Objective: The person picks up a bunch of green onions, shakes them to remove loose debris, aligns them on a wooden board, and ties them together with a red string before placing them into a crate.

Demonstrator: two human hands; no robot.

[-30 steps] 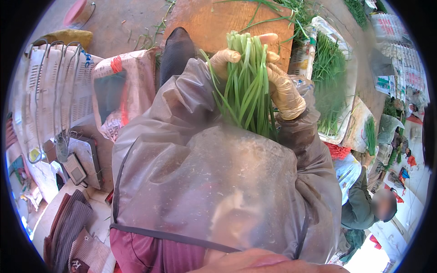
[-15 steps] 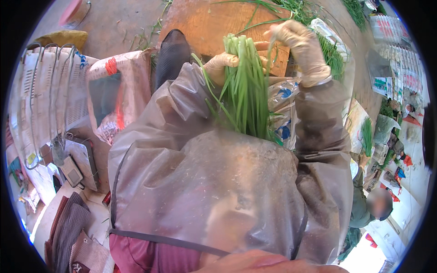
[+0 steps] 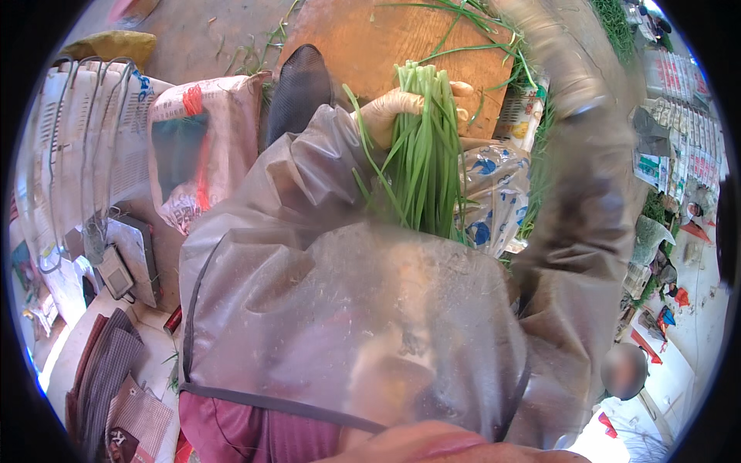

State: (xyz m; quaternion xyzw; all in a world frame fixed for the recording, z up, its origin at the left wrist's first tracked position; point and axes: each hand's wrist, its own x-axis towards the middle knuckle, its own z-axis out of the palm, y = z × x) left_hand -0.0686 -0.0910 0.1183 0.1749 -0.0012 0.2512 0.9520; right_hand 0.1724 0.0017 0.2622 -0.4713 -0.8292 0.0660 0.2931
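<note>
The gloved left hand (image 3: 386, 116) is wrapped around a gathered bunch of green chives (image 3: 424, 154), holding it upright above the wooden desk (image 3: 363, 46). The right hand is out of view, only its sleeve (image 3: 579, 154) reaching upward. The bunch looks collected but untied, and loose stalks (image 3: 463, 15) remain on the desk.

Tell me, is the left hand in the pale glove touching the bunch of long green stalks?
Touching. The head view shows the gloved left hand wrapped around the bunch of green stalks, its fingers closed across them with no gap.
</note>
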